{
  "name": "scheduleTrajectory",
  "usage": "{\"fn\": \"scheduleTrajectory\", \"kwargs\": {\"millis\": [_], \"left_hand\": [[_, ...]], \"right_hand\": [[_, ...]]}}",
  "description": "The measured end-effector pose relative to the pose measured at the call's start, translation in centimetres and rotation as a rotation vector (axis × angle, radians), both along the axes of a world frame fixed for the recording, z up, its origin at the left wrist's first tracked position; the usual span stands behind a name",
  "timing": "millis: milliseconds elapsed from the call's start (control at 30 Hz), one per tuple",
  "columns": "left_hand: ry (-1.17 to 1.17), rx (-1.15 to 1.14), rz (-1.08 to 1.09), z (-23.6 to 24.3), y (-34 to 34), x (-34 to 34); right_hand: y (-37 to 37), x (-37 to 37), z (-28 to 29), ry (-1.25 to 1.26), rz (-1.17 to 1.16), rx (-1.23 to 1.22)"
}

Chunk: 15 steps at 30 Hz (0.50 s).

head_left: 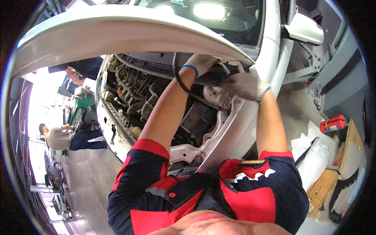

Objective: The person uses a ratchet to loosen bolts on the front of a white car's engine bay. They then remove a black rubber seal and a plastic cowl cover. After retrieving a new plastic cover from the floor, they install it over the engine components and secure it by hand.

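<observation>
Gloved left hand (201, 64), blurred gloved right hand (247, 86), upper centre, both grips indiscernible, raised white hood (117, 34), car engine bay (135, 88).

Left hand (201, 65), gloved, by raised white hood (117, 33); right hand (247, 86), gloved, blurred, near white fender (237, 127).

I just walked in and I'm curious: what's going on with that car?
A person is leaning over a white car with its hood up. The gloved left hand and right hand both reach in at the engine bay's back corner. I can't tell what either holds.
</observation>
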<state>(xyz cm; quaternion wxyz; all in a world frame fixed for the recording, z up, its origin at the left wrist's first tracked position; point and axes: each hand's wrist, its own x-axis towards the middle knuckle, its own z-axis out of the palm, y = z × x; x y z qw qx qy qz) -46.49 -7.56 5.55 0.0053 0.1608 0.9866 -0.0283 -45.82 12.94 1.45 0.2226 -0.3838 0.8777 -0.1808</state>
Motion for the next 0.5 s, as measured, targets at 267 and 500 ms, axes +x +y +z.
{"fn": "scheduleTrajectory", "kwargs": {"millis": [267, 500], "left_hand": [[-0.06, 0.443, 0.051, -0.7, -1.1, -0.8], [0.139, 0.13, -0.036, -0.7, -0.4, -0.5]], "right_hand": [[-4.5, 1.7, 1.4, 0.106, 0.285, -0.009], [-6.2, 2.8, -1.1, 0.304, 0.173, -0.358]]}}
